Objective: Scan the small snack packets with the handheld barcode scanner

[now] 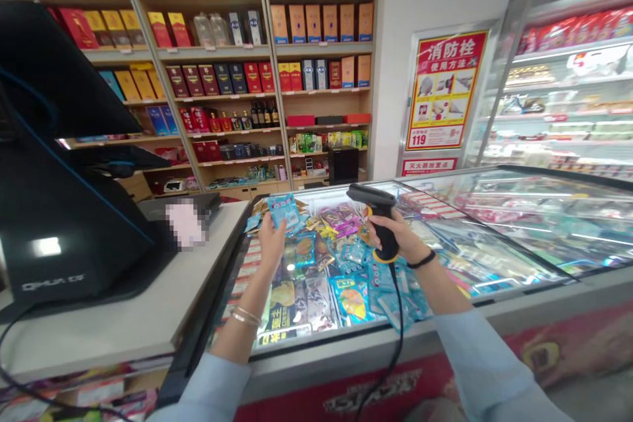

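Note:
My left hand grips a small blue snack packet, held up over the glass top of a chest freezer. In my right hand is a black barcode scanner with yellow trim, its head tilted toward the left. A cable hangs from the scanner's handle past the freezer's front edge. Below my hands, loose snack packets lie spread on the glass: several blue ones, purple packets, and a blue packet with an orange picture.
A black checkout terminal stands on a white counter at my left. Behind the freezer, shelves hold boxes and bottles. A lit refrigerated display stands at right, beside a red and yellow fire notice.

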The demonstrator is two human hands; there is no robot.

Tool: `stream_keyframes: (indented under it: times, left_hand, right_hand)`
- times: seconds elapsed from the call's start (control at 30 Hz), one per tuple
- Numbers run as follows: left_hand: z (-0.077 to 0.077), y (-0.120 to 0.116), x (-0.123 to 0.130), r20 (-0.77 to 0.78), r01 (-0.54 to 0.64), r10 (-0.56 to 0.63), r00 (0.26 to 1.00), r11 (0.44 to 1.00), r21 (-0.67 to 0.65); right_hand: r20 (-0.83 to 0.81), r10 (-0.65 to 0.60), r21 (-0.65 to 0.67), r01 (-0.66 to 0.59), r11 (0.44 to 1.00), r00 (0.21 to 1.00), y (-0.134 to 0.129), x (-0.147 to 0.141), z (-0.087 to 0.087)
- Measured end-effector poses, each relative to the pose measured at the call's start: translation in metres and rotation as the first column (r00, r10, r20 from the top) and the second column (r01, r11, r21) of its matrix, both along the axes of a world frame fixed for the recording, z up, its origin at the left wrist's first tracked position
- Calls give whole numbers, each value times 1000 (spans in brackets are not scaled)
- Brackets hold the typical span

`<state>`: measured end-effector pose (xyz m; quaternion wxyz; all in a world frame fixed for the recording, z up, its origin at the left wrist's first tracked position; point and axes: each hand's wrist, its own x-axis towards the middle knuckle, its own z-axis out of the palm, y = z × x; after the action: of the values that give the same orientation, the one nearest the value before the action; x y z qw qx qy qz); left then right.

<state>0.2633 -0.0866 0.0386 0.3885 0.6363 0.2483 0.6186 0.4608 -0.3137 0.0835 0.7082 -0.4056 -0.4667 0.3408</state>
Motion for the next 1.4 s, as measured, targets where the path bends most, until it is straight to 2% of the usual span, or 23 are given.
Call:
stream_keyframes:
  times: [0.1,0.2,0.33,0.43,0.5,0.57,0.67,0.73,0.87,1.0,1.2,1.4]
  left_hand:
    - [10,-31,29,9,167,-168,986,986,12]
    - [6,-58,59,-37,276,-275,961,961,29]
    - [-15,-87,97,-147,343,-338,930,939,10]
    - [-28,-104,121,-252,383,-372,893,924,-5]
    - [-36,-112,134,-353,371,-346,869,929,2]
    - [-44,-118,142,-459,293,-233,858,954,62]
    - [-58,-122,147,-536,151,-23,844,969,196]
    - [-67,-122,148,-563,151,10,826,959,239]
    - [-75,-122,149,-599,224,-47,800,948,226]
    - [-72,-126,150,-610,248,-64,790,943,221]
    - [-65,-131,147,-629,316,-120,768,926,209]
    - [-62,-131,147,-627,389,-215,749,908,153]
  right_hand:
    - [9,-78,11,77,997,997,-26,20,8]
    - [6,-157,10,157,987,988,-53,44,1]
    - [-77,-240,-17,239,971,968,-81,72,-28]
    - [-135,-270,-53,265,963,953,-89,85,-55]
    - [-183,-268,-71,259,963,946,-90,91,-71]
    - [-240,-262,-75,252,965,935,-89,96,-83]
    - [-306,-264,-67,256,964,915,-89,102,-94]
    - [-322,-262,-64,255,965,910,-90,104,-98]
    - [-295,-243,-118,218,969,924,-92,104,-102]
    - [-280,-219,-189,170,967,935,-92,103,-104]
    - [-331,-219,-168,171,971,918,-93,102,-104]
    - [-237,-246,-150,215,965,940,-95,101,-102]
